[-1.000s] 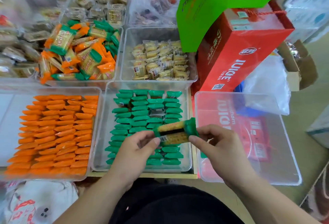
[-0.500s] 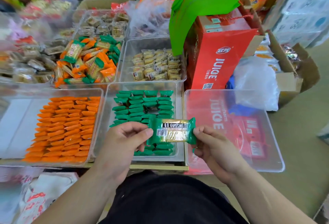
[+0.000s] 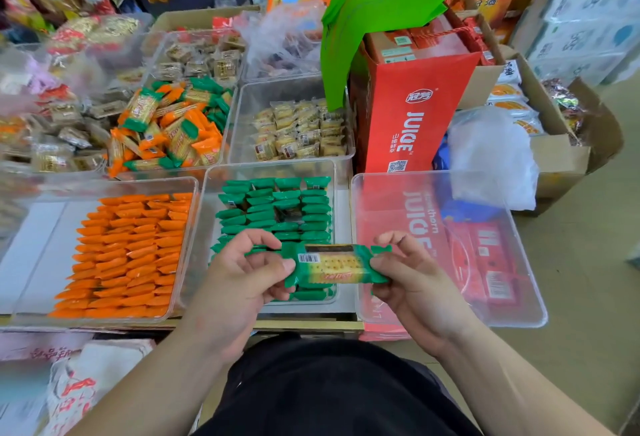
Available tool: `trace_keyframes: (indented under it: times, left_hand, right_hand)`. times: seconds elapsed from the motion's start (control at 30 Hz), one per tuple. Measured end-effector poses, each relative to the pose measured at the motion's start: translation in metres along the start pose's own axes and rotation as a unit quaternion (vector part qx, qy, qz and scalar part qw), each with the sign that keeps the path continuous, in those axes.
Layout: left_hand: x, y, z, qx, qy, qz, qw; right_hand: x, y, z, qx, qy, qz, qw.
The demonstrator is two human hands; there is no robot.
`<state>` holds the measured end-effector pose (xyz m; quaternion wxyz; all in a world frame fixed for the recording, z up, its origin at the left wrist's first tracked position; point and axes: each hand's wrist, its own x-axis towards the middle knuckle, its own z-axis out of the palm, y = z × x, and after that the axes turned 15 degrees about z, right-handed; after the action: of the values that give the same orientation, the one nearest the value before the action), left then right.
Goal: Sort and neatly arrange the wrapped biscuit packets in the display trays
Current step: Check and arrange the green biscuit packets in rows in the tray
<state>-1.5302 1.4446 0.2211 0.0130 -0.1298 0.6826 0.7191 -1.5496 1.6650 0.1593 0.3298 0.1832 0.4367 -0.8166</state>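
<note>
Two hands, the left hand (image 3: 239, 273) and the right hand (image 3: 412, 276), are sharing one green packet (image 3: 332, 266). Three clear trays are lining the front of the bench: one orange tray (image 3: 104, 182), one green tray (image 3: 270, 164) with packets running in four columns, and one right tray (image 3: 433, 174). Three more are sitting behind: one mixed tray (image 3: 229, 120), one pale-biscuit tray (image 3: 294, 89), one brown-packet tray (image 3: 159, 48). Two red juice boxes are showing: one standing box (image 3: 412, 117), one flat box (image 3: 384, 333).

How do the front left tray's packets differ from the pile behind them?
The front packets lie in neat rows; the back pile is jumbled. The front packets are all orange; the back pile mixes orange and green. Both are wrapped biscuit packets.
</note>
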Motion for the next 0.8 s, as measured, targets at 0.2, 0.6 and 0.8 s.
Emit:
trace_keyframes:
  times: [0.2,0.6,0.8]
  left_hand:
    - [0.001,0.006,-0.004,0.022,-0.025,0.0,0.999]
    - [0.011,-0.004,-0.008,-0.002,0.002,-0.086,0.996]
    - [0.011,-0.005,-0.009,0.074,-0.012,-0.045,0.996]
  right_hand:
    - [-0.006,-0.004,-0.002,-0.028,0.003,0.061,0.998]
    - [-0.005,-0.005,0.005,-0.032,0.058,0.102,0.993]
    - [-0.005,-0.006,0.01,-0.119,0.105,0.054,0.986]
